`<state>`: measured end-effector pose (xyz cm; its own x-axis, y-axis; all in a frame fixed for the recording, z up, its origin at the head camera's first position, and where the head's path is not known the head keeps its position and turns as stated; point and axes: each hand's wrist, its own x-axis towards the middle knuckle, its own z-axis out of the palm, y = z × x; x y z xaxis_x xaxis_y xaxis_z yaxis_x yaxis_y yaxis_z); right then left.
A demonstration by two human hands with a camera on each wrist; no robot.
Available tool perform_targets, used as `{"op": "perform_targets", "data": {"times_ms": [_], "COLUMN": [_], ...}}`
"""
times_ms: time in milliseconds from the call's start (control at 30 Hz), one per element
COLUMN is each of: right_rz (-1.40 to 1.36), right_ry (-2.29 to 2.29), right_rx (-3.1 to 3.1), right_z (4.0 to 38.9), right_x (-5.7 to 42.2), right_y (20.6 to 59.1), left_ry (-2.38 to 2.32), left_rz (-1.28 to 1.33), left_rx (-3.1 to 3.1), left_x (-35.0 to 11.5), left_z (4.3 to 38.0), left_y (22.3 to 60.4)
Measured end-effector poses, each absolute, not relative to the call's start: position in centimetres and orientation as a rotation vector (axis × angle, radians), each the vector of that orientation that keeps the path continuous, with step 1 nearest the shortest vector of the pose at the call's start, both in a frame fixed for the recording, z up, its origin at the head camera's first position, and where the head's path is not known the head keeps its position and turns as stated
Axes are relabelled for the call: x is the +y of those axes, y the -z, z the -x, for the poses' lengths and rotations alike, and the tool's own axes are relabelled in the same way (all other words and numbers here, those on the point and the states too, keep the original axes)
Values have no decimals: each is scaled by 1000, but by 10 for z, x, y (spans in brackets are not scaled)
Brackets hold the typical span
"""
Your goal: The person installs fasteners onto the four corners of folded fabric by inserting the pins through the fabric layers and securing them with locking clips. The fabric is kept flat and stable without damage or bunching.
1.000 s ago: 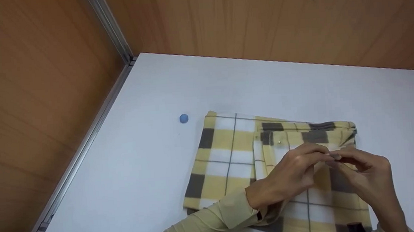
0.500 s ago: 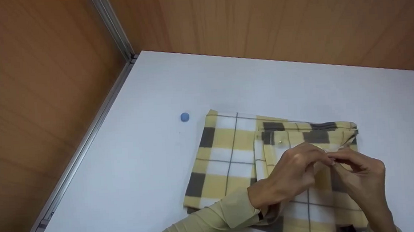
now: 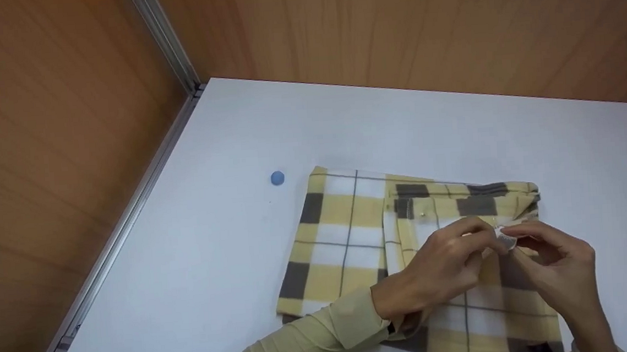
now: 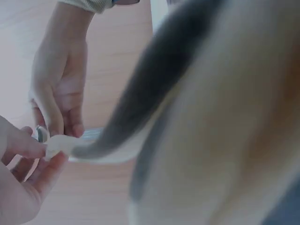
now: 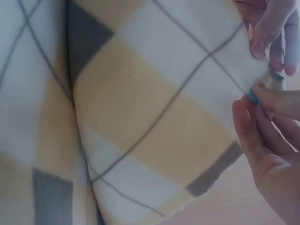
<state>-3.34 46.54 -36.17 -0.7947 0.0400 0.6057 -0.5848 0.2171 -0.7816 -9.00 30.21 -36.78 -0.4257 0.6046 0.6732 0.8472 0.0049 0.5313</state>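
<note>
A folded plaid fleece cloth [image 3: 330, 257] in yellow, white and grey lies under both hands. Over its right part, my left hand [image 3: 441, 266] and right hand [image 3: 557, 264] meet fingertip to fingertip, with a small white tag-like piece [image 3: 506, 239] showing between them. In the left wrist view my left thumb and fingers pinch the pale end of a raised strip of cloth [image 4: 117, 145]. In the right wrist view my right hand [image 5: 274, 154] pinches a small blue piece [image 5: 253, 96] at the edge of the cloth. Fingers partly hide both pieces.
On the white table [image 3: 177, 274], left of the cloth, sits a small blue disc [image 3: 277, 178]. A tiny shiny pin-like spot [image 3: 422, 214] shows on the upper cloth layer. Wooden panels [image 3: 392, 32] and a metal rail [image 3: 169, 48] border the table.
My right hand shifted slightly left, then back right. The white piece between the fingertips shows more plainly now. The cloth and blue disc stay put.
</note>
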Motion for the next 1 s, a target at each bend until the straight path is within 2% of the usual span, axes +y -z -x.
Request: {"op": "perform_targets", "data": {"times_ms": [400,1000], "right_rz": [-302,-285], "right_ry": [-1470,-1451], "right_rx": [-2131,-2119], "right_z": [31,34], "right_x": [459,459], "right_y": [365,366], "left_ry": [1304,1141], "left_rz": [1428,1147], "left_rx": [-2127,-2318], "left_x": [286,228], "left_z": [96,143], "left_y": [363,363]}}
